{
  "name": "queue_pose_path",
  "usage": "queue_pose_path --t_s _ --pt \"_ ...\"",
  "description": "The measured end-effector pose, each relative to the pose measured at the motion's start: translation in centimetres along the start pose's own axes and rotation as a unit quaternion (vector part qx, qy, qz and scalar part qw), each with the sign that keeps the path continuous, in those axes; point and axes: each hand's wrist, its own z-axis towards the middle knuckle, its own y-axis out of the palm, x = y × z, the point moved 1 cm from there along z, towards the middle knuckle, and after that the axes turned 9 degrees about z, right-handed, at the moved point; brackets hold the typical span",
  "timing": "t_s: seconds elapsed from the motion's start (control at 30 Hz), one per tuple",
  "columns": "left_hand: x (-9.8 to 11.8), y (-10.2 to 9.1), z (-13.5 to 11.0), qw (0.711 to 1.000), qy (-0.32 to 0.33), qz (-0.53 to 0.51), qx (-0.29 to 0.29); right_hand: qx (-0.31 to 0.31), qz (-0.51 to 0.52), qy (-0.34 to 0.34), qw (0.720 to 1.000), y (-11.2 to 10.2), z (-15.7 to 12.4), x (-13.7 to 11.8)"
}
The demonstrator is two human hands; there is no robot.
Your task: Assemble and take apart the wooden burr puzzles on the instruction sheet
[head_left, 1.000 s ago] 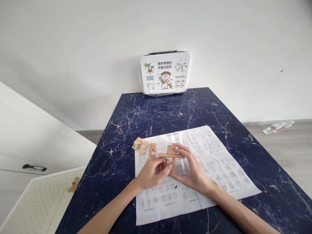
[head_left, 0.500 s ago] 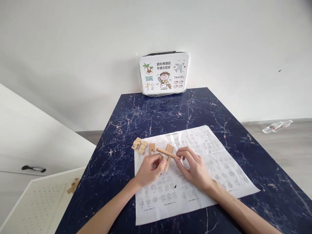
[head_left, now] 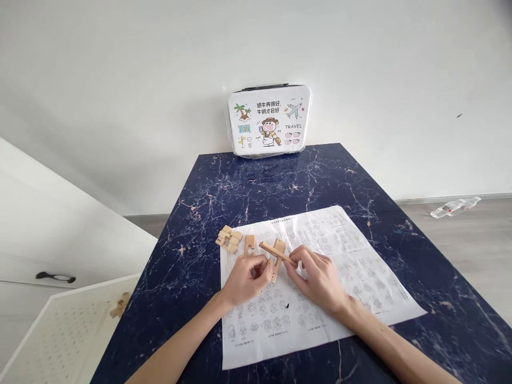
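Both my hands meet over a printed instruction sheet (head_left: pixel 344 266) on a dark blue marbled table (head_left: pixel 256 181). My left hand (head_left: pixel 244 280) is curled around a notched wooden puzzle piece (head_left: pixel 277 250) that stands tilted. My right hand (head_left: pixel 318 280) pinches the end of a thin wooden bar (head_left: pixel 272 250), which lies crossed over that piece. Another notched wooden piece (head_left: pixel 249 245) lies flat just left of them, and a small assembled cluster of wooden blocks (head_left: pixel 229 239) rests at the sheet's upper left corner.
A white lunch-box style case with cartoon travel prints (head_left: pixel 269 120) stands against the wall at the table's far edge. A white perforated tray (head_left: pixel 60 336) holding a wooden piece (head_left: pixel 119 306) is at lower left. A plastic bottle (head_left: pixel 454 207) lies on the floor to the right.
The crossed wooden pieces have come down from an upright hold to a lower, tilted position near the sheet. My right hand slid from wrapping the piece to pinching the bar's end.
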Motion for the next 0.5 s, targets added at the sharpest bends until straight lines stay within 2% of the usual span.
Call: queue_pose_path --t_s 0.2,0.5 --pt "0.11 -0.13 -0.15 1.0 -0.009 -0.004 -0.008 0.03 -0.039 0.025 0.998 0.1 -0.05 0.83" --pt "-0.27 -0.43 0.21 1.0 -0.011 0.004 -0.007 0.022 -0.073 0.064 0.995 0.86 -0.17 0.34"
